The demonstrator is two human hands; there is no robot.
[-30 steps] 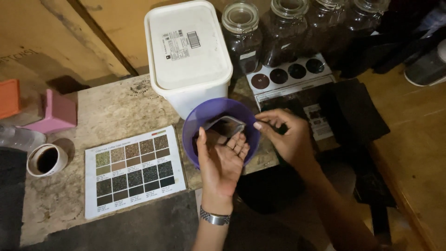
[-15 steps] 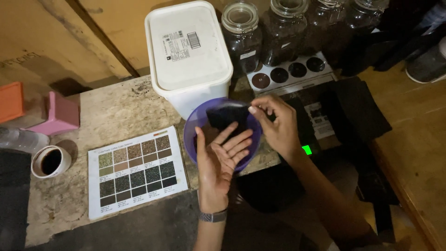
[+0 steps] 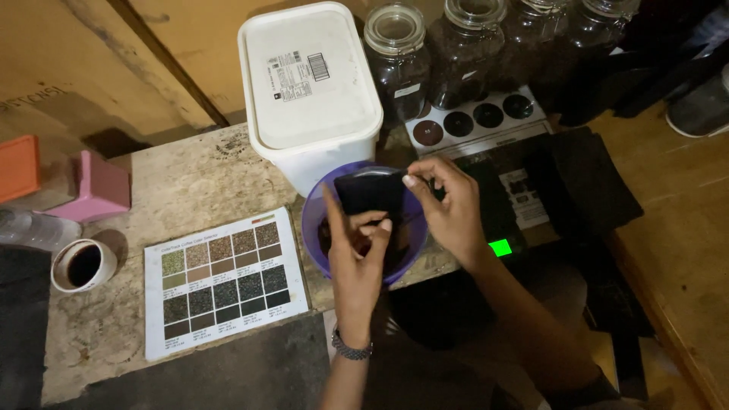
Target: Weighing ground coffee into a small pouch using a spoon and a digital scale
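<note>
Fingers of the right hand (image 3: 448, 209) pinch a small dark tray (image 3: 370, 193) by its edge over the purple bowl (image 3: 315, 220), the left hand (image 3: 357, 254) open beneath; it looks light and stiff, best gripped at the rims.

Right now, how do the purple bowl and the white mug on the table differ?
The purple bowl is wide and sits at the table's front edge, under both hands; the white mug is smaller and stands alone far to the left. The left hand and right hand hold a small dark square container over the bowl; nothing touches the mug. The mug holds dark liquid; the bowl's contents are mostly hidden. Both are round, open-topped and upright.
</note>
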